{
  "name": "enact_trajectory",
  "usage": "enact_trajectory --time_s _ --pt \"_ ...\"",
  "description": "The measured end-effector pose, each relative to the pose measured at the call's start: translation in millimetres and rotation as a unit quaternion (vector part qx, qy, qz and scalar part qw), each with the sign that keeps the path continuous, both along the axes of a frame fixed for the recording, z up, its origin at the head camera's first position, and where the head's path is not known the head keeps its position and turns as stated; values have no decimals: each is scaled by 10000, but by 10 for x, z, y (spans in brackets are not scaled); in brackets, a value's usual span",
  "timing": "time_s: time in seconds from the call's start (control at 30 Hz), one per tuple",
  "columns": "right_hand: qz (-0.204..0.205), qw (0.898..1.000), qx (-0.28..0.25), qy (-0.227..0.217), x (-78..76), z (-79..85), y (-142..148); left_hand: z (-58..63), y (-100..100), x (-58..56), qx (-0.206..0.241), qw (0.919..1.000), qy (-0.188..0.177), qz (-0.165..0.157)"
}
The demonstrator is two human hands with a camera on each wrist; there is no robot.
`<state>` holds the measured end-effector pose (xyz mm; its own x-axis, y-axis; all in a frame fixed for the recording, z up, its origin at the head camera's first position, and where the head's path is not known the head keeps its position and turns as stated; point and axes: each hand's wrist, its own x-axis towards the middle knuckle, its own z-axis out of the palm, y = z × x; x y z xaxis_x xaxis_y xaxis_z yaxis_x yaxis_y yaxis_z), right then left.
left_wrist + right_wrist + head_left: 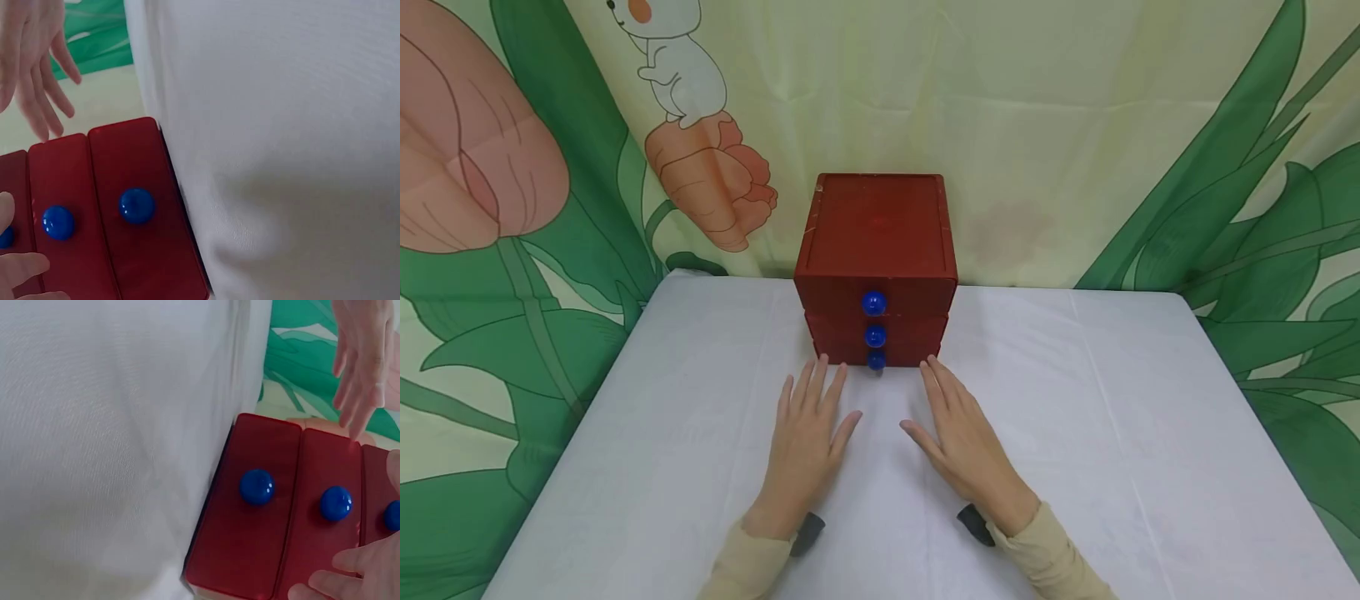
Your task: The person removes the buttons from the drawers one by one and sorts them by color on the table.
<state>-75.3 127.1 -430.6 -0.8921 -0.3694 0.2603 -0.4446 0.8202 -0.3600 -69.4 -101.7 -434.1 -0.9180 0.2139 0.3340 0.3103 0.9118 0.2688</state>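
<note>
A small red drawer cabinet (pixel 880 229) with three stacked drawers faces me, and every drawer front is closed. Each front carries a round blue knob (pixel 874 303) at its middle. My left hand (pixel 805 442) is held flat in front of the cabinet's lower left, fingers spread and pointing toward it. On the other side, my right hand (pixel 966 442) mirrors it near the lower right corner, fingers straight and thumb out. Neither hand holds anything. In the left wrist view, the bottom drawer (pixel 147 250) lies beside the white cloth; whether any fingertip touches the cabinet I cannot tell.
A white cloth (pixel 1075 417) covers the table under the cabinet and hands. Behind the table hangs a printed curtain (pixel 1045 125) with leaves, a tulip and a carrot, close to the cabinet's back. A dark strap piece (pixel 976 525) sits at the right wrist.
</note>
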Motion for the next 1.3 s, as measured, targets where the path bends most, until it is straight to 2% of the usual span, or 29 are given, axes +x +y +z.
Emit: enact_trajectory --time_s 0.3,0.53,0.93,1.3 --pt "105 9994 -329 -27 -38 12 -69 17 -51 -21 399 9981 460 -121" --pt "245 9961 -848 -21 -83 33 -148 65 -111 -88 865 9893 1128 -322" --pt "422 9876 -1511 43 -123 118 -321 165 -178 -135 1419 9857 904 20" --pt "430 9823 -1812 -181 -170 187 -425 250 -255 -241 1677 9788 1178 75"
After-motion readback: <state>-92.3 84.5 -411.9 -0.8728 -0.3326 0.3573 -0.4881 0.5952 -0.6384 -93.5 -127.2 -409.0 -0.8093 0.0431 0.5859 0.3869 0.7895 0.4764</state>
